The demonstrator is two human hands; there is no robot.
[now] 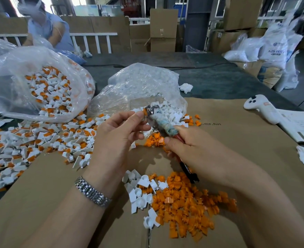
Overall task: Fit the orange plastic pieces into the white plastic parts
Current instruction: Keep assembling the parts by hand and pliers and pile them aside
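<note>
— What's in the bags?

— The big clear bag at ten o'clock lies open on its side, spilling assembled white-and-orange parts onto the cardboard sheet. The smaller clear bag at twelve o'clock holds plain white parts only, some tipping out of its mouth.

— And the hands?

— The left hand, wristwatch on its wrist, pinches a small piece at the metal tip of a tool; whether that piece is orange alone or already in a white part, I cannot tell. The right hand is curled round the cloth-wrapped tool, red handle showing.

— Loose stock?

— At six o'clock, a heap of orange pieces with white parts touching its nine o'clock edge. A white controller lies at two o'clock.
</note>
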